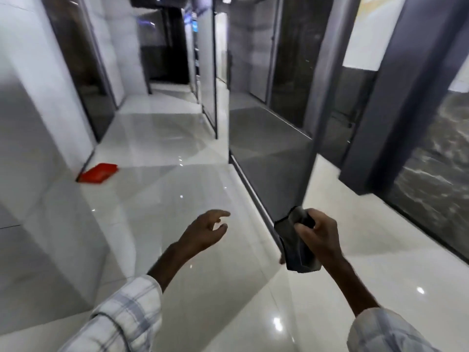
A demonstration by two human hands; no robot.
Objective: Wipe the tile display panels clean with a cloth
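Beside the lower corner of a tall dark grey tile display panel (274,138) with a thin metal frame, a crumpled dark grey cloth (294,242) is held in the right hand (319,232). The cloth is gripped by curled fingers and thumb, and its loose end hangs down below the fist, just in front of the panel's bottom edge. Whether the cloth touches the panel cannot be told. To the left of that panel, the left hand (205,232) is held out over the glossy white tiled floor (177,189), its fingers loosely spread and slightly bent, with nothing in them. Both forearms are seen coming out of rolled pale checked sleeves (121,318). Well to the left of the panel, a flat red tray-like object (97,173) is seen lying on the floor against the base of a white tile panel (38,97). To the right of the dark grey panel, a dark marbled tile panel (436,174) is seen standing.
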